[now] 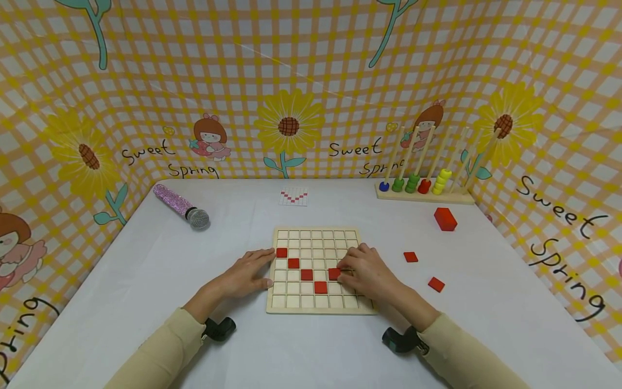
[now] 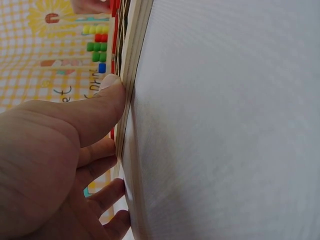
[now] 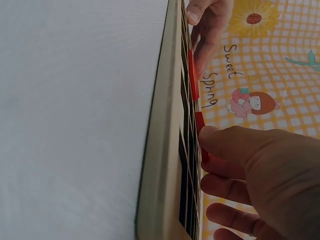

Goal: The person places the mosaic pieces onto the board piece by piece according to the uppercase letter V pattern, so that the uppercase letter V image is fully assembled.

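A wooden grid board (image 1: 323,309) lies in front of me. Several red square tiles run diagonally down it, from one at the left edge (image 1: 282,253) to a low one (image 1: 320,287). With thumb and fingers my right hand (image 1: 366,273) pinches another red square tile (image 1: 334,274), up and right of the lowest tile; the right wrist view shows the thumb on this tile (image 3: 200,120). My left hand (image 1: 245,274) rests against the board's left side, fingers extended. In the left wrist view its thumb touches the board's edge (image 2: 135,45).
Two loose red tiles (image 1: 410,257) (image 1: 436,284) and a red block (image 1: 445,219) lie at right. A pegged bead counter (image 1: 425,195) stands behind them. At the back are a small pattern card (image 1: 293,196) and, farther left, a glittery microphone (image 1: 181,206). Patterned cloth walls surround the table.
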Demonstrator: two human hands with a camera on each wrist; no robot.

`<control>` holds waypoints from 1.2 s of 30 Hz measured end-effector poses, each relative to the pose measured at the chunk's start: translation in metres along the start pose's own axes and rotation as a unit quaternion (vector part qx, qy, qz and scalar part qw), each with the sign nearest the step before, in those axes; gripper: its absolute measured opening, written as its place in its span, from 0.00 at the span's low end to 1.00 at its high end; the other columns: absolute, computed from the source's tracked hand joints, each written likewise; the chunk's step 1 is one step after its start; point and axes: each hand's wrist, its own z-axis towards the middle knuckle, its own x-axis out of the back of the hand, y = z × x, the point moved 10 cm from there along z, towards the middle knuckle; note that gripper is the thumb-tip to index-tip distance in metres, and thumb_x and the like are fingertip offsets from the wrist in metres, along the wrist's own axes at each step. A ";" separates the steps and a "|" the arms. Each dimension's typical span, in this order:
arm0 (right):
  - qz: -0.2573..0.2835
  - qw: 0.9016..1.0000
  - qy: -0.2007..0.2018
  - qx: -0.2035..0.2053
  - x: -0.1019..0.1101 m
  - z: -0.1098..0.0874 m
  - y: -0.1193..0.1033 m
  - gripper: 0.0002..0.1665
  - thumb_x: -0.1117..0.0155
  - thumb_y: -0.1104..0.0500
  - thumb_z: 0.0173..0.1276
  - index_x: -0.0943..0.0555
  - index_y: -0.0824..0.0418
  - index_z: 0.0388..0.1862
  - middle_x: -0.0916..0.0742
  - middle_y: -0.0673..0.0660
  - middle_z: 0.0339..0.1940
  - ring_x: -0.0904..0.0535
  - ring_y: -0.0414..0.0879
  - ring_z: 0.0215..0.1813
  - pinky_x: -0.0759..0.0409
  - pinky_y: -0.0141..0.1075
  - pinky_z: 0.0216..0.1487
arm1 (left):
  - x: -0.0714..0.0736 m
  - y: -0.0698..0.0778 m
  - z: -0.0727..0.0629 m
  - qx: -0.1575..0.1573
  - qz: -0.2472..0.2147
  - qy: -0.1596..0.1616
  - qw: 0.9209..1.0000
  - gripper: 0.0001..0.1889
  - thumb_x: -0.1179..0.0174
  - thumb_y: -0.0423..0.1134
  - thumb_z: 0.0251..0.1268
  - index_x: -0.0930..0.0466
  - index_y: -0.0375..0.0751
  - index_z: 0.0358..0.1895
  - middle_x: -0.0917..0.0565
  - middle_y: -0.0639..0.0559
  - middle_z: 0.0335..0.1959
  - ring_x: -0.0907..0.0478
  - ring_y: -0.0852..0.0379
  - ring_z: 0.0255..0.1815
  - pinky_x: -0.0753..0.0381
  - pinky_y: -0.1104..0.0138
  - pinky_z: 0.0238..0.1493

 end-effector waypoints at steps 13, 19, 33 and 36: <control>-0.008 1.000 -0.001 0.014 -0.001 0.000 -0.004 0.13 0.25 0.51 0.51 0.14 0.55 0.35 0.17 0.49 0.35 0.32 0.44 0.41 0.35 0.36 0.41 | -0.002 -0.005 0.002 0.017 0.005 -0.008 1.000 0.36 0.40 0.43 0.64 0.43 0.35 0.72 0.43 0.42 0.75 0.47 0.39 0.74 0.45 0.44 0.70; -0.007 1.000 0.002 0.019 0.000 0.000 -0.005 0.13 0.25 0.52 0.51 0.14 0.55 0.35 0.17 0.49 0.35 0.31 0.44 0.41 0.35 0.37 0.41 | -0.003 -0.006 0.003 0.019 0.006 -0.008 1.000 0.36 0.40 0.43 0.63 0.43 0.35 0.71 0.42 0.42 0.74 0.46 0.40 0.73 0.45 0.44 0.70; -0.007 1.000 -0.002 0.014 -0.003 0.001 -0.004 0.14 0.25 0.51 0.51 0.14 0.54 0.35 0.16 0.49 0.36 0.31 0.44 0.42 0.36 0.36 0.41 | -0.003 -0.006 0.002 0.015 0.005 -0.010 1.000 0.36 0.40 0.43 0.63 0.43 0.35 0.71 0.43 0.41 0.74 0.47 0.39 0.73 0.45 0.44 0.70; -0.006 1.000 -0.003 0.012 -0.002 0.000 -0.003 0.14 0.25 0.50 0.51 0.14 0.54 0.35 0.16 0.49 0.36 0.31 0.45 0.42 0.36 0.35 0.41 | -0.003 -0.005 0.002 0.015 0.006 -0.011 1.000 0.36 0.40 0.43 0.63 0.43 0.35 0.71 0.43 0.41 0.74 0.47 0.39 0.73 0.45 0.43 0.70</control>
